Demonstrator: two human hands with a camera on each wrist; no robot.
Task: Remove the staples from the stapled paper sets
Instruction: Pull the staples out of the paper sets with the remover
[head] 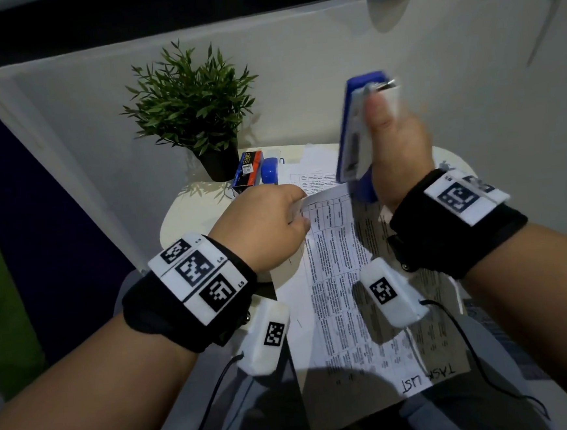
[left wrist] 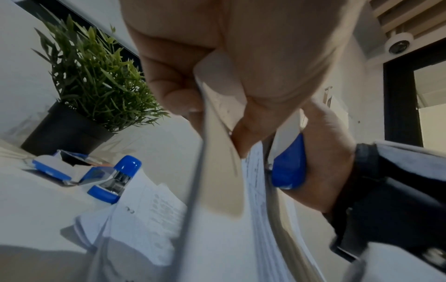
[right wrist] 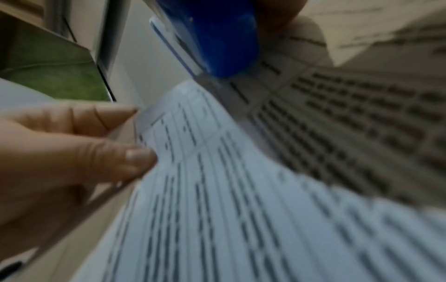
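Stapled paper set [head: 341, 278] is lifted off the tabletop [head: 186, 209] and hangs between our two hands, its far corner raised toward us and its near end, handwritten "TASK LIST", drooping over our lap; we hold it this way, we judge, so that the stapled corner stands free and can be reached from either face. Our left hand [head: 262, 226] pinches that far corner, thumb on the printed side and fingers [right wrist: 135, 158] curled behind it, which keeps the sheets taut where the staple should sit; the staple itself is too blurred for us to make out. Our right hand [head: 403, 158] is wrapped round a blue stapler [head: 357, 131], thumb pressed flat along its white underside, fingers clamped on its body; its lower end points down at the pinched corner and lies just beside the paper's edge, which suits using the tail of the tool as a staple lifter, though we cannot tell whether it touches the sheet yet.

More printed sheets [head: 309, 175] lie on the tabletop toward its far edge; a second, smaller blue stapler [head: 269, 171] and a box of staples [head: 247, 170] stand beside them, close to a potted plant [head: 192, 103] at the far left, all out of the way of the working hands.
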